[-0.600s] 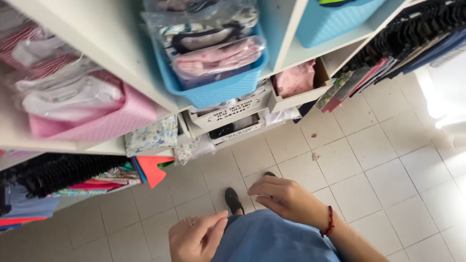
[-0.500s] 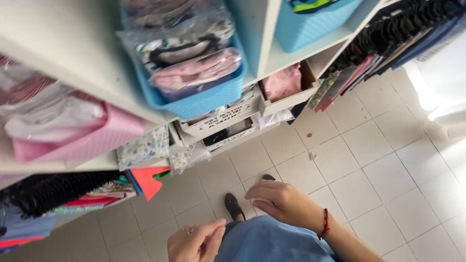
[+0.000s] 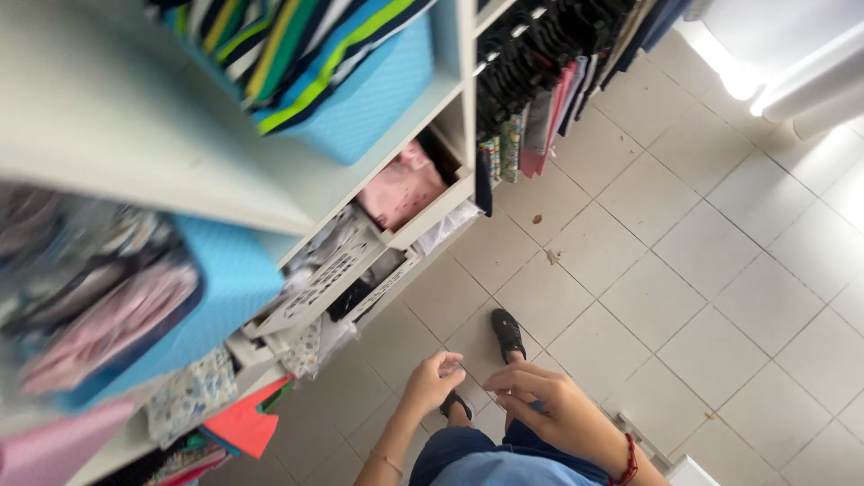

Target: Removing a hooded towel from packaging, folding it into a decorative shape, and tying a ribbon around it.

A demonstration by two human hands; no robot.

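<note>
A person is standing on a tiled floor (image 3: 720, 297) beside a white shelving unit (image 3: 225, 189), both hands raised in front of the waist. The left hand (image 3: 432, 382) is curling its fingers (image 3: 450, 364) loosely inward, and whether they are pinching anything cannot be told. The right hand (image 3: 558, 409), wearing a red bracelet (image 3: 627, 463), is spreading its fingers toward the left, gripping nothing visible. The hands are hovering near each other, above a black sandal (image 3: 508, 333). Blue baskets (image 3: 369, 99) of folded clothing are sitting on the shelves.
</note>
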